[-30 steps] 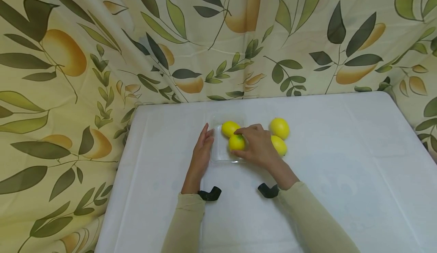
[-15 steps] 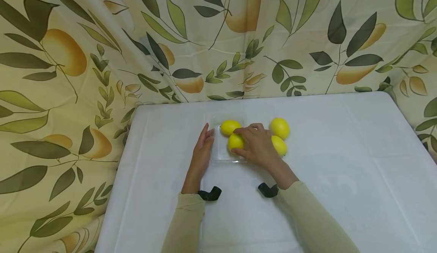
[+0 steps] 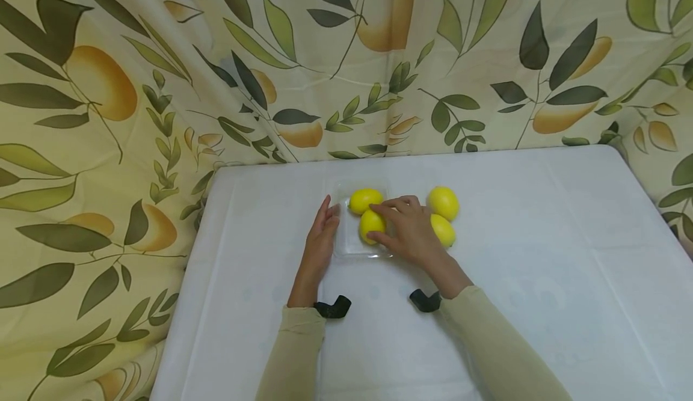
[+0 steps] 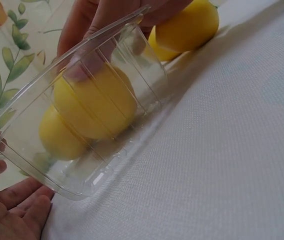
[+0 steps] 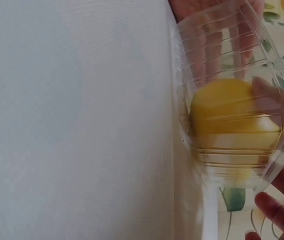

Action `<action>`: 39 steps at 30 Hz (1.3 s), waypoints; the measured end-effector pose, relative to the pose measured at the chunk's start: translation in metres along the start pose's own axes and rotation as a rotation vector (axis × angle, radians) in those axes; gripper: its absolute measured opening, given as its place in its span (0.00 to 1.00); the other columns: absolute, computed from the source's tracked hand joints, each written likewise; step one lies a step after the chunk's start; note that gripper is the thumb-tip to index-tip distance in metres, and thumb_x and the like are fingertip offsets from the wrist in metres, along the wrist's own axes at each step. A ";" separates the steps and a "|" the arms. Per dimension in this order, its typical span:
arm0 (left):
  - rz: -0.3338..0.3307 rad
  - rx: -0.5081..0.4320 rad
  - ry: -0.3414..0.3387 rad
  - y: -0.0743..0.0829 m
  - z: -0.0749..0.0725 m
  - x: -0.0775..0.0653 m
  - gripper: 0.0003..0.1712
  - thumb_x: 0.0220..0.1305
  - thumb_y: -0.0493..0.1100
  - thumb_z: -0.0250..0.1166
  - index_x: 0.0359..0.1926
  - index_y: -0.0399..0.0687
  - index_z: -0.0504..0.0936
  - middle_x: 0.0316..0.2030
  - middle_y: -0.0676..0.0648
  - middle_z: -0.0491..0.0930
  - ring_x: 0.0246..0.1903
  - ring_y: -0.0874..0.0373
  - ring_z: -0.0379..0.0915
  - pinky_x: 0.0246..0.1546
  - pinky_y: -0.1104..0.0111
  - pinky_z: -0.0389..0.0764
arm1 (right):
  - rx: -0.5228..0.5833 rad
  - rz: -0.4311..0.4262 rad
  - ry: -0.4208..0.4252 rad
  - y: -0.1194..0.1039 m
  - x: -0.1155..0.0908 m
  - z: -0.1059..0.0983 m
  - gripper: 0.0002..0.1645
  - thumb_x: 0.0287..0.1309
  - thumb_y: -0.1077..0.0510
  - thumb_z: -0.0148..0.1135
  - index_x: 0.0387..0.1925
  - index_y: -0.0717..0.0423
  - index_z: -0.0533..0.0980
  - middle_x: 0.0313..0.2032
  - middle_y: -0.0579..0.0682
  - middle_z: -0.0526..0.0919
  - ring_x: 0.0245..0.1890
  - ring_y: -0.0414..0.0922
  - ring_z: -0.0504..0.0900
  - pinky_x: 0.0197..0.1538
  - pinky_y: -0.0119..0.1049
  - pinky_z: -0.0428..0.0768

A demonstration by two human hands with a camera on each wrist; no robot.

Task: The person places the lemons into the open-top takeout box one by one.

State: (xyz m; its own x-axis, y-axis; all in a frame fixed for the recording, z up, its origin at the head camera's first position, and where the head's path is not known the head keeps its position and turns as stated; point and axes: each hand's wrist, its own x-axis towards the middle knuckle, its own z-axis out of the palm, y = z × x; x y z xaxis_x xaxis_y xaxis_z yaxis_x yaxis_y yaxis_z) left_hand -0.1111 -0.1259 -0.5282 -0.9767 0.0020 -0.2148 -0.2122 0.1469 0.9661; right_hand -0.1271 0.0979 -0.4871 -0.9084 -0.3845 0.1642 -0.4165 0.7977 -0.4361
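Note:
A clear plastic container (image 3: 349,247) on the white table holds two yellow lemons. The back lemon (image 3: 365,201) lies crosswise; the front lemon (image 3: 372,227) lies against it. My right hand (image 3: 411,229) reaches over the container's right side and holds the front lemon between thumb and fingers. Through the clear wall in the left wrist view, a fingertip (image 4: 82,67) is on that lemon (image 4: 99,105). My left hand (image 3: 320,238) stands at the container's left side, fingers fairly straight, touching the wall.
Two more lemons lie right of the container: one farther back (image 3: 444,203), the other (image 3: 443,231) partly behind my right hand. Each wrist wears a black device (image 3: 334,307). A leaf-and-fruit patterned curtain (image 3: 346,88) hangs behind the table (image 3: 541,269).
The front lemon has shifted slightly left and turned in the container under my right hand. The back lemon has turned a little too. My left hand has stayed in place.

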 end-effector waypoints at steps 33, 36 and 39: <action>-0.018 0.012 -0.013 0.002 0.001 -0.002 0.31 0.79 0.57 0.47 0.78 0.83 0.52 0.72 0.61 0.67 0.75 0.55 0.59 0.77 0.48 0.58 | 0.020 -0.017 0.164 0.006 -0.006 -0.014 0.28 0.60 0.42 0.72 0.58 0.49 0.83 0.55 0.53 0.83 0.58 0.58 0.72 0.48 0.58 0.74; -0.016 0.011 -0.012 0.002 0.001 -0.002 0.31 0.79 0.57 0.47 0.78 0.81 0.52 0.72 0.62 0.67 0.75 0.56 0.60 0.77 0.49 0.58 | 0.025 -0.010 0.227 0.013 -0.007 -0.019 0.26 0.59 0.45 0.73 0.57 0.51 0.83 0.53 0.54 0.84 0.56 0.59 0.73 0.48 0.58 0.73; -0.016 0.017 -0.009 0.003 0.000 -0.002 0.32 0.79 0.57 0.47 0.79 0.80 0.52 0.71 0.63 0.67 0.74 0.57 0.61 0.77 0.50 0.58 | 0.034 0.025 0.274 0.021 -0.010 -0.025 0.25 0.60 0.47 0.72 0.57 0.51 0.83 0.53 0.54 0.84 0.57 0.60 0.72 0.48 0.58 0.70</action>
State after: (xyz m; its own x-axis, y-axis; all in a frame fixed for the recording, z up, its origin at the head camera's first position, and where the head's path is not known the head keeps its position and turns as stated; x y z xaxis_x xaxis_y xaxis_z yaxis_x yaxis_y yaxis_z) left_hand -0.1095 -0.1250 -0.5249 -0.9727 0.0086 -0.2319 -0.2274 0.1637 0.9599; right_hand -0.1276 0.1301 -0.4756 -0.8965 -0.2210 0.3839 -0.3962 0.7876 -0.4720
